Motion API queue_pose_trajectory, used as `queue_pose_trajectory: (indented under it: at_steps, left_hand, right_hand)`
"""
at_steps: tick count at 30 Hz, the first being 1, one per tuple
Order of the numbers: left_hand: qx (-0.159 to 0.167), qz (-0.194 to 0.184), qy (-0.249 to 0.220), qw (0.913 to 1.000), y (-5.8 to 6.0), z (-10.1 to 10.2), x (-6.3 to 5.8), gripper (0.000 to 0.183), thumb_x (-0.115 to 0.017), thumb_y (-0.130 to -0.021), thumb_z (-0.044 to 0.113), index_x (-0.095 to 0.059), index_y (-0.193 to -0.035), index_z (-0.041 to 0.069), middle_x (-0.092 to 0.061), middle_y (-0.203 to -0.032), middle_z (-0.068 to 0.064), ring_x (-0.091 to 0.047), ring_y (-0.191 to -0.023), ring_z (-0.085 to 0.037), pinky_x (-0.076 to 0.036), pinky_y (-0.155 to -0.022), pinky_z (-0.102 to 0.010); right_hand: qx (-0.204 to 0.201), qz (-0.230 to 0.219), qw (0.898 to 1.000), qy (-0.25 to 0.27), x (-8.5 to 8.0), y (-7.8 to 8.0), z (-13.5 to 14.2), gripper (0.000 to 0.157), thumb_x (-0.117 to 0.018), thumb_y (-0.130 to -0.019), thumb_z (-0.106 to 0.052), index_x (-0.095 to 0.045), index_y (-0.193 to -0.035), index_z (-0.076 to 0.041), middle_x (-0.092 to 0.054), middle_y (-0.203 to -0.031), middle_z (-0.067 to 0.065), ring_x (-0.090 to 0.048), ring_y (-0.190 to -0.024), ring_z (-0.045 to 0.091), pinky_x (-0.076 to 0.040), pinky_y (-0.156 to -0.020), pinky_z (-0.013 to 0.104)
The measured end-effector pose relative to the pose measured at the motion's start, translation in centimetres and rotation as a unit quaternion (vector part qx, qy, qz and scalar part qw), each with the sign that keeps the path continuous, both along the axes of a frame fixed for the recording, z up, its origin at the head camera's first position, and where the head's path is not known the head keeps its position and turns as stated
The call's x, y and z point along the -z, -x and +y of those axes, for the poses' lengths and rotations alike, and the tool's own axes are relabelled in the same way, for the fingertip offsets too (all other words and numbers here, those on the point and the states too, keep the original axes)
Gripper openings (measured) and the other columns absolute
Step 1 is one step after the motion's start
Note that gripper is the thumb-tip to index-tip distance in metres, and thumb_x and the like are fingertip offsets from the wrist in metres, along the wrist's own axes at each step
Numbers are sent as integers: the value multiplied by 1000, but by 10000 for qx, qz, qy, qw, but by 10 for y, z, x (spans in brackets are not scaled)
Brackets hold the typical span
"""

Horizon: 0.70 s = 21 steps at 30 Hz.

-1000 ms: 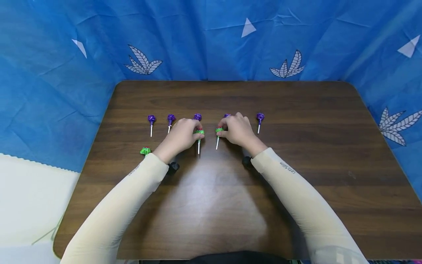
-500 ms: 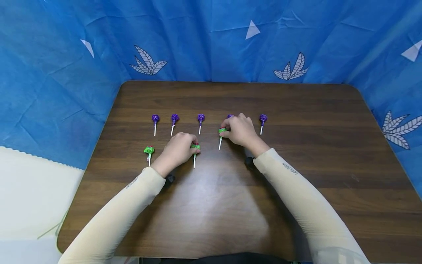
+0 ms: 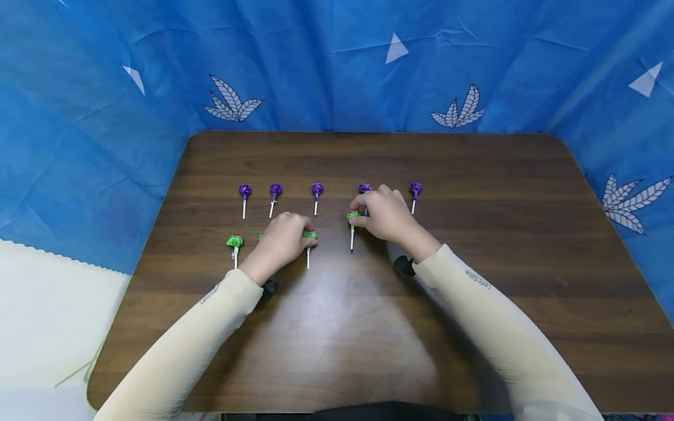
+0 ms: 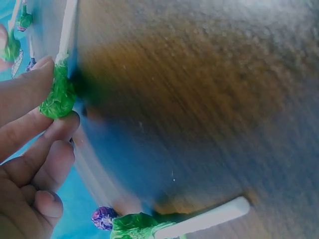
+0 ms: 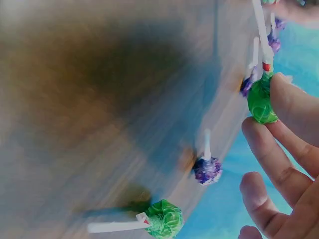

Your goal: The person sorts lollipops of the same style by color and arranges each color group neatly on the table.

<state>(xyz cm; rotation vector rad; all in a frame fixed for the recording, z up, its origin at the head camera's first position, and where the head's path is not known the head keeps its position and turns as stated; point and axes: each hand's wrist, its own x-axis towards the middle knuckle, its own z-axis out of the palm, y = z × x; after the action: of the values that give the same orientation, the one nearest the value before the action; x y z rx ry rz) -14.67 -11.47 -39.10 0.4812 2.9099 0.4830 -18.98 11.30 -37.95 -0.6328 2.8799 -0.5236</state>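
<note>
My left hand (image 3: 281,242) pinches a green-wrapped lollipop (image 4: 60,94) by its head, thumb on one side and fingertips on the other. Its white stick points toward me, close over the table. To the right and a little farther back, my right hand (image 3: 387,215) holds a second green lollipop (image 5: 261,102) the same way, its stick also toward me. Another green lollipop (image 4: 134,226) lies beside my left hand, mostly covered by it in the head view. The right wrist view shows one more green lollipop (image 5: 164,219), hidden behind my right hand in the head view.
Along the back of the brown wooden table (image 3: 474,280) lies a row of purple lollipops, from the leftmost purple lollipop (image 3: 244,190) to the rightmost purple lollipop (image 3: 416,188). A green lollipop (image 3: 234,241) lies at the front left. A blue curtain (image 3: 363,70) hangs behind the table.
My left hand has come toward me and slightly left with its green lollipop, uncovering purple lollipops behind. My right hand has shifted slightly toward me with its own lollipop.
</note>
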Motion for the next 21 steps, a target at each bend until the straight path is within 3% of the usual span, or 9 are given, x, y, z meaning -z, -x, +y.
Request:
queue_pose_trajectory:
  at_steps: [9, 21]
  left_hand:
    - [6, 39, -15, 10000, -2, 0, 1, 24, -77, -87, 26, -74, -99, 5, -73, -94, -10, -64, -98, -33, -51, -88, -45]
    - [17, 78, -47, 10000, -3, 0, 2, 26, -77, -87, 27, -74, -101, 5, -74, -97, -11, -64, -101, -33, -51, -91, -45]
  right_hand:
    - [-187, 23, 9998, 15, 7, -26, 8, 20, -77, -86, -36, -75, -101, -23, -68, -88, -7, -51, -87, 22, -37, -77, 39]
    - [-156, 105, 9998, -9, 15, -33, 8, 21, -78, -86, -36, -75, -102, -23, -69, -86, -8, -51, -85, 21, -35, -74, 36]
